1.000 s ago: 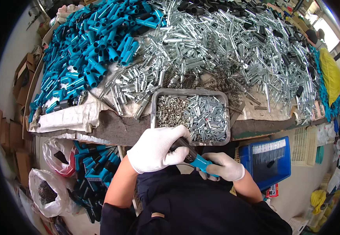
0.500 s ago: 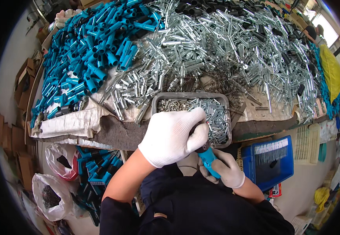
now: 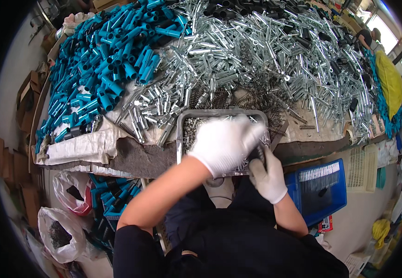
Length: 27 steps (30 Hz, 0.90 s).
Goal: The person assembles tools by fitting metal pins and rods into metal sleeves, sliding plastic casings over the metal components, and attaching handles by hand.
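Note:
Over the grey tray point(image 3: 180, 125), my left hand point(image 3: 224, 144) in a white glove is smeared by motion, and its fingers cannot be read. My right hand point(image 3: 270, 178), also gloved, is closed at the tray's near right corner, close against the left. Between the two hands a dark piece shows in part, too hidden to name. Small metal pins and short parts lie in the tray, mostly covered by my left hand. Just beyond the tray are dark coil springs point(image 3: 252, 99).
Teal tubes point(image 3: 113, 65) heap up at the table's left, shiny metal rods point(image 3: 228, 51) across its middle and right. Below the edge stand a blue crate point(image 3: 319, 204), a beige basket point(image 3: 362, 171) and white bags point(image 3: 57, 231). Another person point(image 3: 365, 39) is at the far right.
Both hands have moved forward and right, up to the tray. The teal tube that my right hand held is out of sight. The tray has shifted slightly left.

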Motion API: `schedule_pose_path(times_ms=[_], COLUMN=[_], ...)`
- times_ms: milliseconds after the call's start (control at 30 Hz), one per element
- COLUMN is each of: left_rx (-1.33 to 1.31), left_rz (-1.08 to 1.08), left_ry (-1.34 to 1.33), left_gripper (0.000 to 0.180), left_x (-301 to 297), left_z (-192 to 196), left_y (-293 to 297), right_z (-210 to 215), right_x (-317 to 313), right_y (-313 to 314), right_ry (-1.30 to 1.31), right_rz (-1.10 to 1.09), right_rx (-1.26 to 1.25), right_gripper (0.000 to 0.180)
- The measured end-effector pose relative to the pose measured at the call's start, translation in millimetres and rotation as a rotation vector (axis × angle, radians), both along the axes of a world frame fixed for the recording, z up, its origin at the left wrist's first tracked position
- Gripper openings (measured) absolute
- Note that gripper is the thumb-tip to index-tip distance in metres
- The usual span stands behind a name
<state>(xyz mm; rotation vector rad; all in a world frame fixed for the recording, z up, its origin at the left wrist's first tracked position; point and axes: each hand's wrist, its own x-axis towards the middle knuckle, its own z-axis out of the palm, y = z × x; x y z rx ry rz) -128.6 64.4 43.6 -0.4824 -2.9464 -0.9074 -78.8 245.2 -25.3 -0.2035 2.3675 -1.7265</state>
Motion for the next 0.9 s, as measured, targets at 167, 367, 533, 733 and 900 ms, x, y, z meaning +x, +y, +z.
schedule_pose_path(times_ms=[167, 367, 533, 733, 900], left_rx=[-0.399, -0.116, 0.691, 0.527, 0.170], left_rz=[0.268, 0.412, 0.387, -0.198, -0.067], left_ry=[0.033, 0.200, -0.048, 0.019, 0.015], left_gripper=[0.025, 0.022, 0.028, 0.023, 0.017], left_x=[-69, -83, -78, -26, -10], left_z=[-57, -49, -18, -22, -15], left_y=[-73, -95, -115, -47, -33], right_z=[29, 25, 25, 14, 15], right_x=[-2, -2, -6, -4, -3], right_y=[-3, -1, -12, -28, -38], right_ry=[-0.304, -0.321, -0.400, -0.446, -0.450], right_rz=[-0.199, -0.161, -0.148, -0.071, -0.164], right_rx=[-0.330, -0.347, -0.377, -0.357, -0.374], right_gripper=[0.024, 0.027, 0.030, 0.033, 0.022])
